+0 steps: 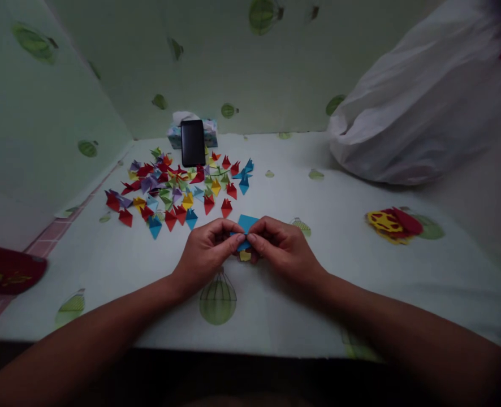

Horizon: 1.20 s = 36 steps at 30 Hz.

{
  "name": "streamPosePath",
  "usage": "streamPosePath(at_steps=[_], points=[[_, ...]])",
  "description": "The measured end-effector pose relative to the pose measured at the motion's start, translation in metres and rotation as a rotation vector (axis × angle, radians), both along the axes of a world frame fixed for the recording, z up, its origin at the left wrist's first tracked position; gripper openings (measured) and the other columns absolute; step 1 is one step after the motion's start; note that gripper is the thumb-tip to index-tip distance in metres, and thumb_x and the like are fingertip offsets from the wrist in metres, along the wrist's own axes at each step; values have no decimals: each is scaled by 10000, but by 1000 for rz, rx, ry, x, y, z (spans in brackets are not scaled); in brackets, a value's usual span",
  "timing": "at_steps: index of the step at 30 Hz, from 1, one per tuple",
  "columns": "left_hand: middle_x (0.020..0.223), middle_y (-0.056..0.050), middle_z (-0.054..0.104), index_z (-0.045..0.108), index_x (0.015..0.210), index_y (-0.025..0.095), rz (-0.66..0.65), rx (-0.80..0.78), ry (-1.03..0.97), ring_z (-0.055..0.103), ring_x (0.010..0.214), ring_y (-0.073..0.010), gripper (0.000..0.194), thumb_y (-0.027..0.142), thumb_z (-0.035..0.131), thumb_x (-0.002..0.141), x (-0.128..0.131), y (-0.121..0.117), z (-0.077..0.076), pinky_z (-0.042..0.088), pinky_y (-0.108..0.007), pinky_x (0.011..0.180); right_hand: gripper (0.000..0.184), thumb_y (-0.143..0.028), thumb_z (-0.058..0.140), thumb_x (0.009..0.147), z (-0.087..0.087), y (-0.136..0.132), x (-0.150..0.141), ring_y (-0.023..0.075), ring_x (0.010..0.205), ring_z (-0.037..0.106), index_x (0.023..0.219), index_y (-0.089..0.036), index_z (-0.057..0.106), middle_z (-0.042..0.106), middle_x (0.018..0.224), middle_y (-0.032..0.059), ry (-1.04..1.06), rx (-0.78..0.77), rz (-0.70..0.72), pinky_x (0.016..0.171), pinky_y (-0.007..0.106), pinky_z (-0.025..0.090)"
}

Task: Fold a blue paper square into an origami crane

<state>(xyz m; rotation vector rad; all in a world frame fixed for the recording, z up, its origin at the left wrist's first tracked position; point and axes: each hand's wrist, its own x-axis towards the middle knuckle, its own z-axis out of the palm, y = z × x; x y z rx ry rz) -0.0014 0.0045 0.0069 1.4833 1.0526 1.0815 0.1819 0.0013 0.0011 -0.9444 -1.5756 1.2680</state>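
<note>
Between my two hands is a small piece of blue folded paper (pixel 247 223), held just above the table. My left hand (pixel 210 246) pinches its left side between thumb and bent fingers. From the other side, my right hand (pixel 286 246) pinches it the same way, and the thumbs almost meet at its middle. Below the thumbs a small yellowish patch (pixel 245 256) shows; what it belongs to I cannot make out. Beyond my left hand lie many folded paper figures (pixel 180 215) in red, blue, yellow, green and purple, pointed in shape.
A dark phone (pixel 193 143) leans against a tissue box (pixel 210 131) at the back. A large white plastic bag (pixel 403 107) stands at the back right. Red and yellow cut-out pieces (pixel 388 223) lie at the right. A red item (pixel 11 270) sits at the left edge.
</note>
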Motion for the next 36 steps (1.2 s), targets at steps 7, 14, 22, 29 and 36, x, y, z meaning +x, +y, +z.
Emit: streamPosePath(at_steps=[7, 14, 22, 29, 36], points=[[677, 10, 683, 692, 839, 146, 11, -23, -36, 655, 586, -106, 122, 254, 743, 819, 1, 2, 3, 547, -203, 570, 145, -275, 640, 901, 3, 1, 1, 119, 568, 638, 803, -171, 624, 660, 646, -6, 4, -23, -40, 579, 253, 511], [664, 2, 671, 692, 858, 142, -8, -59, -67, 653, 587, -107, 193, 326, 662, 909, -3, 5, 3, 549, -211, 586, 156, -292, 651, 883, 3, 2, 2, 106, 536, 620, 787, -179, 601, 639, 620, -23, 57, -85, -38, 547, 240, 513], [704, -3, 679, 688, 891, 143, -32, -84, -107, 654, 606, -102, 220, 359, 659, 919, -6, 5, 0, 555, -213, 610, 163, -303, 666, 878, 3, 2, 2, 104, 534, 619, 799, -174, 607, 638, 620, -23, 60, -79, -49, 545, 236, 514], [674, -7, 697, 677, 902, 145, -33, -129, -96, 672, 612, -131, 182, 270, 750, 791, -3, 4, 4, 561, -244, 618, 185, -340, 684, 882, 4, 0, 1, 112, 564, 625, 814, -182, 615, 659, 649, -14, 95, -94, -45, 575, 253, 546], [671, -10, 693, 679, 866, 145, -13, -129, -119, 667, 607, -132, 153, 261, 744, 790, -3, 3, 4, 554, -243, 601, 162, -323, 669, 890, 3, 0, 1, 121, 592, 631, 818, -188, 617, 659, 660, -8, 78, -82, -23, 602, 266, 537]])
